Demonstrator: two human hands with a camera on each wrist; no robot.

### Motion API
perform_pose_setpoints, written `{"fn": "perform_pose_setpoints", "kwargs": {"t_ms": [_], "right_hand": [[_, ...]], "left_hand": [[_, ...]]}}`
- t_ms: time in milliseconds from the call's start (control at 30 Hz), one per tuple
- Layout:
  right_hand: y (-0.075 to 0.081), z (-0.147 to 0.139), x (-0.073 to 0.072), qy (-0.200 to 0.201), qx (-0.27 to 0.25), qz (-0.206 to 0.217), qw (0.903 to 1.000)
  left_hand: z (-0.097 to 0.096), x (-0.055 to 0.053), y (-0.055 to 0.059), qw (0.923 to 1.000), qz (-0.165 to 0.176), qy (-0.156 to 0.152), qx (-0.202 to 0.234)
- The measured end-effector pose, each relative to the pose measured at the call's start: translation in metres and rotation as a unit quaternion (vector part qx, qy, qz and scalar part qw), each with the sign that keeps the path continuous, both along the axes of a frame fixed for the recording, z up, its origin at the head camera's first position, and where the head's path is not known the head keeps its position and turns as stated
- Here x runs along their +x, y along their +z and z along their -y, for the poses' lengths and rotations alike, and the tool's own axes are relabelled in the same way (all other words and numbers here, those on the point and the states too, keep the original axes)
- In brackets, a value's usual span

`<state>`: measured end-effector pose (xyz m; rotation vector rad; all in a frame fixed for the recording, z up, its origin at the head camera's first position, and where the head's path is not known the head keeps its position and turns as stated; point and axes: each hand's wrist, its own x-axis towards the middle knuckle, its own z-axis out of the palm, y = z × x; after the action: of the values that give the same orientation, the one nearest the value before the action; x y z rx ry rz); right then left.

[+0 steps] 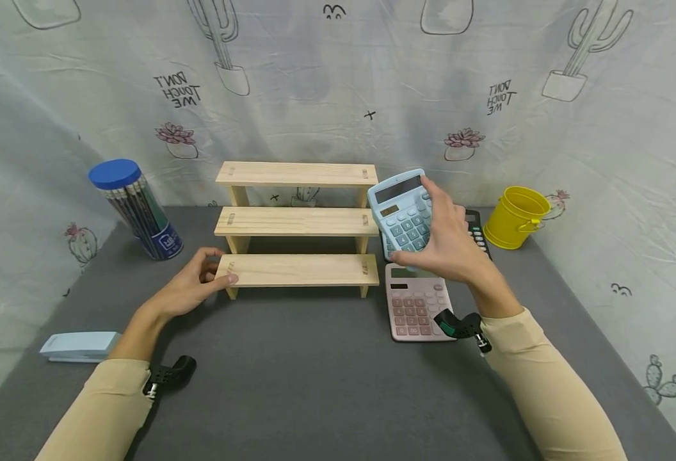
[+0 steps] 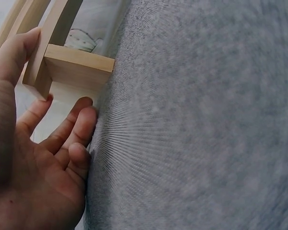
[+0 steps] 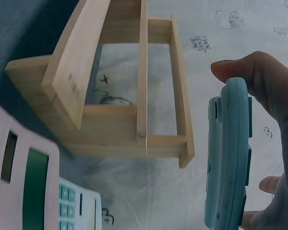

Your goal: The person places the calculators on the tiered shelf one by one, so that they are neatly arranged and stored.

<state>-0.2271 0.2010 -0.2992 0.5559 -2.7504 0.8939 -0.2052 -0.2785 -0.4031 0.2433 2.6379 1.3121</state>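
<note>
Shelf left of calculators, seemingly apart

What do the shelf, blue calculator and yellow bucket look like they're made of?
Shelf: apparently wood, matte, with grain showing. Blue calculator: probably plastic, smooth, with rounded edges. Yellow bucket: glossy, perhaps painted metal, but its shine could suit plastic.

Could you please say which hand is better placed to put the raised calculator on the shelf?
Probably the right hand: it grips the raised calculator near the wooden shelf, while the left hand holds the lowest tier.
</note>
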Motion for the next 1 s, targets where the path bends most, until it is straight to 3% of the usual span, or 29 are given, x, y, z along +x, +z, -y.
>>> {"fn": "perform_pose_setpoints", "kwargs": {"t_ms": [433,633,1000], "right_hand": [[0.017,0.037,-0.018,0.022,-0.012,-0.004,0.9997],[0.020,0.059,-0.030,0.046,-0.006,-0.018,0.9988],[0.029,0.103,-0.046,0.049,0.026,-0.016,0.9983]], "left_hand": [[0.003,-0.004,0.000,0.9999,-0.004,-0.015,0.000],[0.002,0.000,-0.004,0.9999,-0.001,-0.008,0.010],[0.000,-0.001,-0.004,1.0000,-0.001,0.004,0.001]]}}
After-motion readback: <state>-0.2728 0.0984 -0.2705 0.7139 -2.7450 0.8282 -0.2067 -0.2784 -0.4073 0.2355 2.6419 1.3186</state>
